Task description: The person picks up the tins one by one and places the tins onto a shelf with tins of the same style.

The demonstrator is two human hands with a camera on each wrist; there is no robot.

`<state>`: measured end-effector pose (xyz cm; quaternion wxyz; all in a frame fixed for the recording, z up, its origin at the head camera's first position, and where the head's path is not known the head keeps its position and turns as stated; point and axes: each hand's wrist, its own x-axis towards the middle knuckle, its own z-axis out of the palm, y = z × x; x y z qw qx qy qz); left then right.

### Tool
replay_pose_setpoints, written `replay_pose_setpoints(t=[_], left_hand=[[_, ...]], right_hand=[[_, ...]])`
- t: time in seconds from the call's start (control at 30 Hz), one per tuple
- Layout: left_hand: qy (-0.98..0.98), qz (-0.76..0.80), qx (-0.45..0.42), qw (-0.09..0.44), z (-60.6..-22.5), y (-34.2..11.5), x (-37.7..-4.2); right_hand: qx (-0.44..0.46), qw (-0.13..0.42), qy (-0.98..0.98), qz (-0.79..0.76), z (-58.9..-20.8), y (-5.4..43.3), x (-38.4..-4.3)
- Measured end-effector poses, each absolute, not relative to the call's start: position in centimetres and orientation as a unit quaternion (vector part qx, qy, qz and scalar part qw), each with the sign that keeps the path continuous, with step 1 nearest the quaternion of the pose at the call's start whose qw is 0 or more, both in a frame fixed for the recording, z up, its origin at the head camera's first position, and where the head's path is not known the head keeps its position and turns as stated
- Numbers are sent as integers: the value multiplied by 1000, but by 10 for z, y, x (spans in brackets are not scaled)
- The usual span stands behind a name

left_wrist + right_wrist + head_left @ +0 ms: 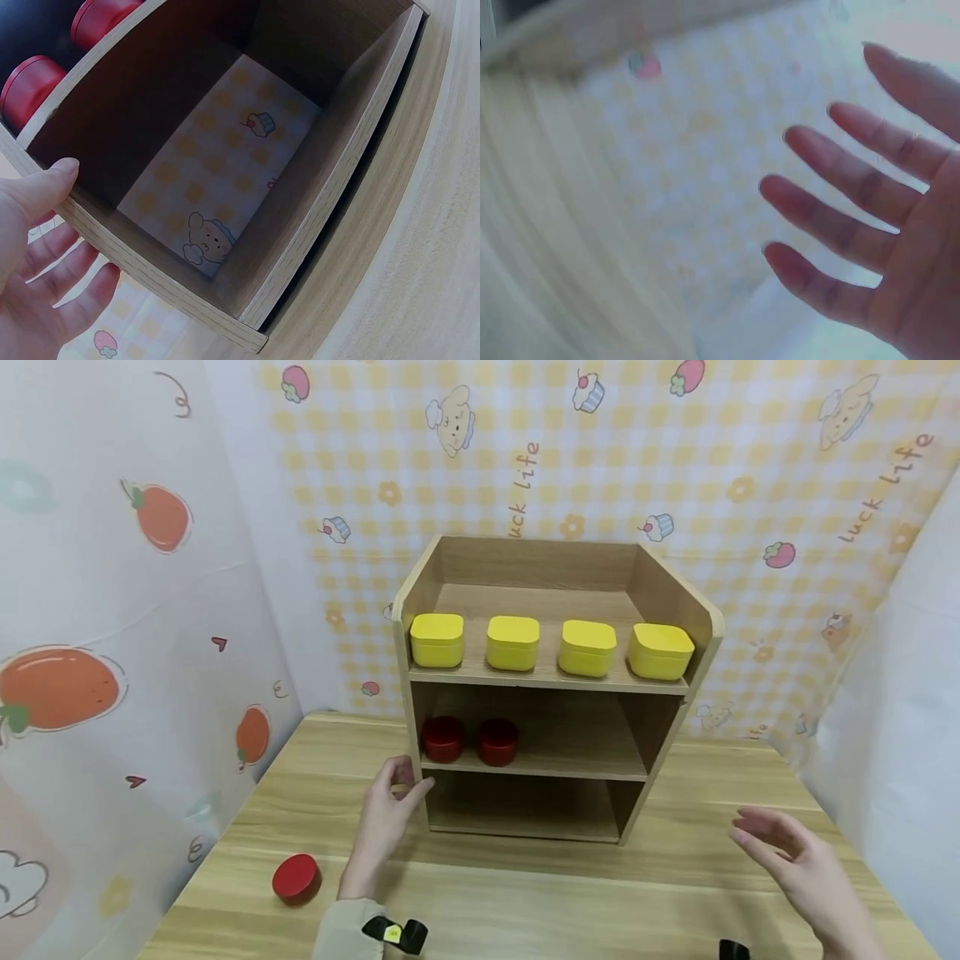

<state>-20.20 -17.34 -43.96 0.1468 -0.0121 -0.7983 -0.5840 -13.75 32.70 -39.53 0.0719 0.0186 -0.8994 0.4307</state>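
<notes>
Four yellow boxes (513, 643) sit atop the shelf (536, 564); two red containers (498, 743) below.

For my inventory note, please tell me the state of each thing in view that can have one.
Wooden shelf: upright on the table
Yellow boxes: four, closed, in a row on the top tier
Red containers: two, upright, on the middle tier
Lone red container: on the table, untouched
Left hand: gripping the shelf's left side
Right hand: raised, holding nothing
</notes>
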Motion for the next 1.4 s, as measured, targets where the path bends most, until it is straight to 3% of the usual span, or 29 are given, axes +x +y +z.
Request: replay_pose_setpoints(t=[0.27, 0.63, 0.87, 1.2, 1.4], left_hand=[[-800, -580, -12, 152, -438, -173, -202], [-797, -583, -12, 157, -438, -174, -202], [-797, -583, -12, 159, -438, -173, -202], [-796, -584, -11, 159, -439, -172, -203], [-795, -583, -9, 165, -439, -172, -203]], right_hand=[[-94, 82, -887, 445, -417, 377, -129], [-205, 79, -882, 416, -445, 406, -130], [-214, 97, -877, 420, -465, 416, -128], [-228, -19, -902, 366, -475, 418, -136], [-237, -19, -903, 358, -480, 417, -136]])
